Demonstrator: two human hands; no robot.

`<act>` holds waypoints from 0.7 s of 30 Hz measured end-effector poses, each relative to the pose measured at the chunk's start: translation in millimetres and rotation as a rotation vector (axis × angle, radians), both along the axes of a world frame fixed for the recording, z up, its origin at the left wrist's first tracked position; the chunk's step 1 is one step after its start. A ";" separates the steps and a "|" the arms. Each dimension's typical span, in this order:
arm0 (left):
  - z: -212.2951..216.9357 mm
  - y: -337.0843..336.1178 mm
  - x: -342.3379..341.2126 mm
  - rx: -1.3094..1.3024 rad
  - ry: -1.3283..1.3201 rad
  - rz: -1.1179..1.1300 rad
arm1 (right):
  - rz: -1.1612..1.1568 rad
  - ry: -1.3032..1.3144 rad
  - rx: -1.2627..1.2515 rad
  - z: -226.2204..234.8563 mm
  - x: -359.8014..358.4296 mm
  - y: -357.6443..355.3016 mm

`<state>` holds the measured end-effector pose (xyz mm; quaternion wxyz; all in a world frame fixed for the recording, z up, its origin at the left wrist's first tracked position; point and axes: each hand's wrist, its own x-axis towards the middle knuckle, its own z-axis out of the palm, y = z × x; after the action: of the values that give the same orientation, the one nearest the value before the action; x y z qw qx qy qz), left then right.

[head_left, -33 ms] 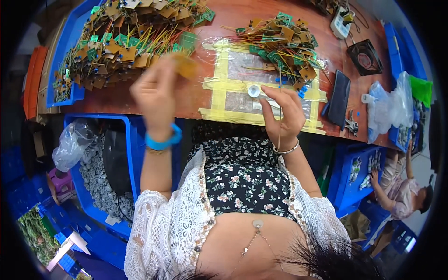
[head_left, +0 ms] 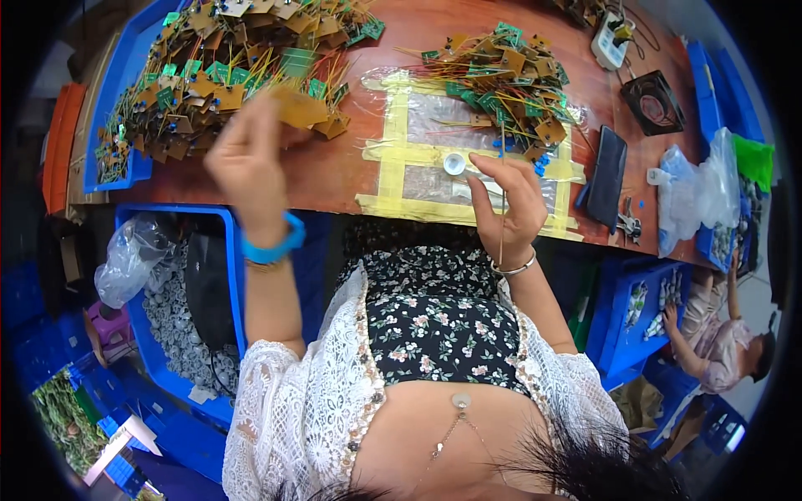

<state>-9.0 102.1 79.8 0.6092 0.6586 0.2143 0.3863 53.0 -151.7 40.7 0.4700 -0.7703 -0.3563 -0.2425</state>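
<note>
My left hand (head_left: 248,163), blurred by motion, is closed on a brown circuit board (head_left: 299,108) at the front edge of the large heap of wired circuit boards (head_left: 209,92). Over the yellow-taped patch of the table, my right hand (head_left: 514,200) has a long thin rod (head_left: 504,204) lodged in its curled fingers. Its thumb and index finger are apart, their tips beside a small white round cup (head_left: 454,164) on the tabletop. Beyond that hand lies a smaller heap of circuit boards (head_left: 510,79) with red and yellow wires.
Small blue parts (head_left: 541,163) lie right of my right hand, then a dark phone (head_left: 607,171), a black square fan (head_left: 652,102) and a white power strip (head_left: 611,42). A blue bin (head_left: 238,275) of grey parts stands below the table's left edge. Another person (head_left: 718,342) sits far right.
My left hand has moved left with the brown board, over the edge of the large heap. More brown boards show behind it. My right hand, the rod and the white cup stay nearly the same.
</note>
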 end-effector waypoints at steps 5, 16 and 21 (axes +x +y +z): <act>-0.6 111.8 -9.0 0.569 0.190 0.318 | -0.007 0.021 -0.009 -8.5 2.5 -7.0; -34.1 -38.7 116.2 0.772 0.147 -0.186 | -0.023 -0.013 -0.008 -6.9 -0.1 -14.0; -62.6 -51.4 192.6 0.897 0.392 -0.194 | -0.026 -0.031 -0.005 -2.7 -4.5 -18.7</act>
<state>183.6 50.7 17.2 0.2470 0.9329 0.0754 0.2510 48.6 -170.4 38.0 0.4593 -0.7721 -0.3542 -0.2598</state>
